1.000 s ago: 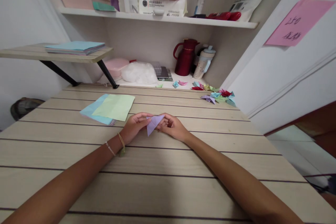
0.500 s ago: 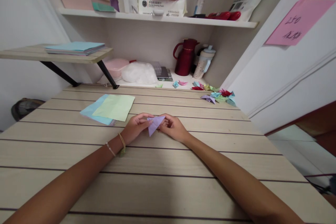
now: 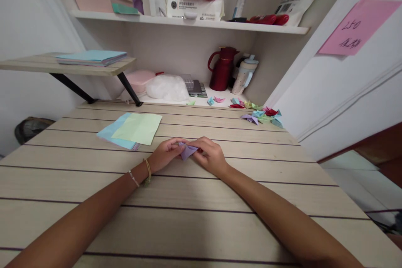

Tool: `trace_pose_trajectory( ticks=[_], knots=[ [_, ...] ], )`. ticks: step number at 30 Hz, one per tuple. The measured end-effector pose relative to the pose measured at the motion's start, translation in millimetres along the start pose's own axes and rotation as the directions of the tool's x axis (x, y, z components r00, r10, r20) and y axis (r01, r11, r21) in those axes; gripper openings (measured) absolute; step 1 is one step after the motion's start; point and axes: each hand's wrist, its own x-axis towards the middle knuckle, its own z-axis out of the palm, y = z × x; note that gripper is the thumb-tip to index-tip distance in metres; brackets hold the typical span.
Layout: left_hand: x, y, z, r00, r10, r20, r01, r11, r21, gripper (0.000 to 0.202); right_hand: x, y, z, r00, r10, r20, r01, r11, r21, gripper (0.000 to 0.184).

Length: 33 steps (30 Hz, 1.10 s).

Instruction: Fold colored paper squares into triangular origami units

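A small folded piece of purple paper [image 3: 187, 150] rests low over the wooden table [image 3: 194, 217], pinched between both hands. My left hand [image 3: 165, 155], with bracelets at the wrist, grips its left side with closed fingers. My right hand [image 3: 210, 155] holds its right side, fingers curled over the top of the fold. Most of the paper is hidden under the fingers.
A stack of green and blue paper sheets [image 3: 132, 130] lies to the left. Several folded coloured paper shapes [image 3: 260, 115] sit at the back right. A red jug [image 3: 223, 68] and a cup [image 3: 244, 74] stand behind, below a loaded shelf [image 3: 188, 23]. A side shelf [image 3: 63, 65] juts out on the left.
The purple paper has been pressed down and folded smaller. My right hand has moved over it, covering more of the fold.
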Motion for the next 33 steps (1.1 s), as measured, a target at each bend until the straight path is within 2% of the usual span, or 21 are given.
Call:
trace_pose_trajectory(
  ticks=[7,11,15,18,22,24,27,29,33],
  knots=[
    [-1,7,-3.2,0.994,-0.049,0.093,0.055,0.996,-0.066,0.038,-2,2,1,0.984,-0.174,-0.041,0.162,0.966,-0.2,0.02],
    [-3,12,-4.4,0.994,-0.051,0.097,0.052,0.999,-0.012,0.039,-3,4,2,0.957,-0.288,0.026,0.283,0.919,-0.273,0.021],
    [-4,12,-5.9,0.997,-0.007,0.081,0.006,1.0,0.014,0.041,-3,3,2,0.943,-0.313,0.111,0.331,0.913,-0.24,0.031],
    [-4,10,-6.6,0.998,0.03,0.048,-0.031,1.0,0.004,0.046,-1,1,3,0.961,-0.246,0.127,0.265,0.95,-0.167,0.035],
    [-3,9,-6.3,0.999,0.034,0.012,-0.033,0.999,-0.025,0.049,2,2,3,0.996,-0.001,0.087,0.006,0.999,-0.054,0.031],
    [-2,9,-5.8,1.0,0.008,-0.001,-0.008,0.999,-0.037,0.048,3,4,3,0.983,0.085,0.161,-0.1,0.991,0.087,0.032],
    [-2,8,-4.5,0.999,-0.013,-0.039,0.012,1.0,-0.029,0.042,4,9,3,0.958,0.121,0.259,-0.19,0.947,0.259,0.028],
    [-3,8,-3.3,0.999,-0.022,-0.047,0.02,0.999,-0.036,0.039,4,10,2,0.965,0.136,0.226,-0.2,0.935,0.291,0.025],
    [-4,9,-1.5,0.999,-0.037,-0.007,0.036,0.997,-0.075,0.044,4,12,2,0.979,0.189,0.078,-0.203,0.943,0.263,0.023]
  ],
)
